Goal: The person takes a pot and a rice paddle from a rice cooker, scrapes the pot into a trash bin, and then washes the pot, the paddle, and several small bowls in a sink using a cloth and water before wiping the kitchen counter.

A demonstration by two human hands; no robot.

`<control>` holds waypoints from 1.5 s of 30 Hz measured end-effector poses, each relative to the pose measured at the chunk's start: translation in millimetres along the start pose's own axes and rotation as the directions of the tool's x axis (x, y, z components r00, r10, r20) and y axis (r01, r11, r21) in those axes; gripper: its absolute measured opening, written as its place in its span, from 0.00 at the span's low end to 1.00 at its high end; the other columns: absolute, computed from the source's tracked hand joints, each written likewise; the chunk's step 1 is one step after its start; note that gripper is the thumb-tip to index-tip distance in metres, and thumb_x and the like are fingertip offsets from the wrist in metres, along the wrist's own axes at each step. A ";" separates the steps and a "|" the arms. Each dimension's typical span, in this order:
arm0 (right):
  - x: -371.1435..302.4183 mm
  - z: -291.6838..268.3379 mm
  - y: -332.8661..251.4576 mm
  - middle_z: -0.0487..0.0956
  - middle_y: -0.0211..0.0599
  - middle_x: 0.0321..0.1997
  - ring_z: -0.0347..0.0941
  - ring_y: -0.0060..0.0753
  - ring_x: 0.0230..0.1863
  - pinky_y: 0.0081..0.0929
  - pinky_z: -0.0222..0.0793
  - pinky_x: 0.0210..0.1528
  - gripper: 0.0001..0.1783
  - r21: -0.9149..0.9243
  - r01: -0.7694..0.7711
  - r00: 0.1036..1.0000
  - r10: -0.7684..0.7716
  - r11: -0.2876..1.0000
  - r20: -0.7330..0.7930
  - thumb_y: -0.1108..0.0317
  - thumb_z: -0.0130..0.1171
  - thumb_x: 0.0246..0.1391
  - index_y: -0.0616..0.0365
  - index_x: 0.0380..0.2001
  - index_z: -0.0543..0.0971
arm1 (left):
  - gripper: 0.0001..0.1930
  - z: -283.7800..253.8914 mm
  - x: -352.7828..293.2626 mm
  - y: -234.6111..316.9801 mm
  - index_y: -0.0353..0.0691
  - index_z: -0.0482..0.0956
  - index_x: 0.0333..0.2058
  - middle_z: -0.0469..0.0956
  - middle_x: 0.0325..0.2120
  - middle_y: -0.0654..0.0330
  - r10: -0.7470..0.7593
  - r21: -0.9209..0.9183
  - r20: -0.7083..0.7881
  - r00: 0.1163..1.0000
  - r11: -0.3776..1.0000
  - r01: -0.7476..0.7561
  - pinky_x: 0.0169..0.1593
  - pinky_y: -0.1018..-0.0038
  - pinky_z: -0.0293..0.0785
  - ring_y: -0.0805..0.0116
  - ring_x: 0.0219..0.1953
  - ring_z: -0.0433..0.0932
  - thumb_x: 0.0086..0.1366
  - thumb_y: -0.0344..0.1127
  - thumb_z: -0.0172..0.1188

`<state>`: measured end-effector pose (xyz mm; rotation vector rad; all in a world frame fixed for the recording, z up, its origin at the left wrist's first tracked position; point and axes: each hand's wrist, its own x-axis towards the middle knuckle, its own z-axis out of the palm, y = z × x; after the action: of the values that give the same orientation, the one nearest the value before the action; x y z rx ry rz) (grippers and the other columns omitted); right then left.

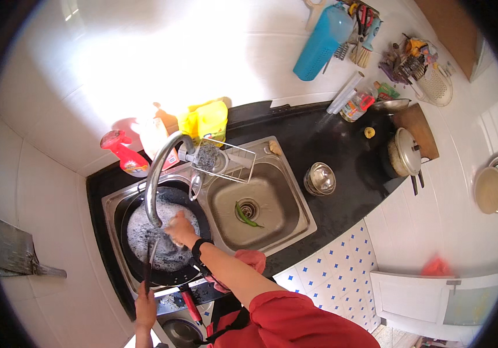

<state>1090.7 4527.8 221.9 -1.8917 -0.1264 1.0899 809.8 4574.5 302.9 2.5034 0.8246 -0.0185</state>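
Observation:
A black wok (126, 243) full of white soapy suds sits in the left sink basin, its red handle (190, 305) sticking out toward me. Low at the left, my left hand (144, 306) is closed round the dark handle of a long, thin utensil (148, 264) whose far end reaches into the suds; its exact kind is unclear. My right hand (182, 230), with a black band at the wrist, is over the suds just right of that utensil. Its fingers are curled, and whatever they hold is hidden. The curved metal faucet (155, 174) arches over the wok.
A green chili (249, 216) lies by the drain of the right basin (281, 226). Behind stand a wire rack (243, 168), a red spray bottle (124, 152) and a yellow pack (204, 123). Metal bowls (320, 179) and a lidded pot (404, 153) are on the black counter (350, 168).

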 end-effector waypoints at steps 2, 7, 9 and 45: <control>-9.7 -2.3 4.7 0.75 0.51 0.38 0.73 0.53 0.38 0.46 0.68 0.42 0.21 -0.394 0.386 0.921 -0.371 0.834 0.118 0.62 0.53 0.49 0.65 0.44 0.70 | 0.13 1.1 2.9 -12.1 0.44 0.65 0.49 0.68 0.14 0.61 -0.377 -0.654 0.418 0.827 0.507 0.562 0.12 0.70 0.63 0.68 0.11 0.68 0.66 0.37 0.45; -32.6 -6.3 21.6 0.77 0.54 0.35 0.73 0.54 0.40 0.45 0.68 0.42 0.15 -0.440 0.415 0.910 -0.356 0.796 0.214 0.60 0.49 0.51 0.63 0.29 0.76 | 0.11 24.2 21.3 16.1 0.39 0.68 0.43 0.64 0.15 0.66 -0.452 -0.686 0.348 0.821 0.474 0.552 0.13 0.78 0.58 0.78 0.12 0.63 0.65 0.35 0.43; -44.4 -18.5 32.7 0.77 0.52 0.32 0.74 0.56 0.36 0.45 0.69 0.41 0.17 -0.543 0.496 0.868 -0.387 0.677 0.311 0.59 0.49 0.51 0.63 0.29 0.77 | 0.12 46.4 27.9 -6.2 0.36 0.69 0.44 0.68 0.18 0.64 -0.392 -0.505 0.243 0.887 0.730 0.461 0.18 0.76 0.62 0.75 0.16 0.66 0.63 0.33 0.44; -83.0 -523.9 103.5 0.75 0.33 0.33 0.75 0.28 0.31 0.23 0.73 0.32 0.14 0.380 0.062 0.998 -0.052 0.923 -0.037 0.71 0.60 0.49 0.60 0.40 0.72 | 0.17 158.1 28.0 280.7 0.32 0.65 0.51 0.77 0.35 0.57 -0.037 -0.807 0.285 0.958 0.529 0.261 0.34 0.79 0.76 0.72 0.35 0.77 0.63 0.27 0.51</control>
<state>1387.8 4082.2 294.1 -1.5410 0.0450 0.9695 1012.0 4322.5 288.0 1.4539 0.7055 0.0212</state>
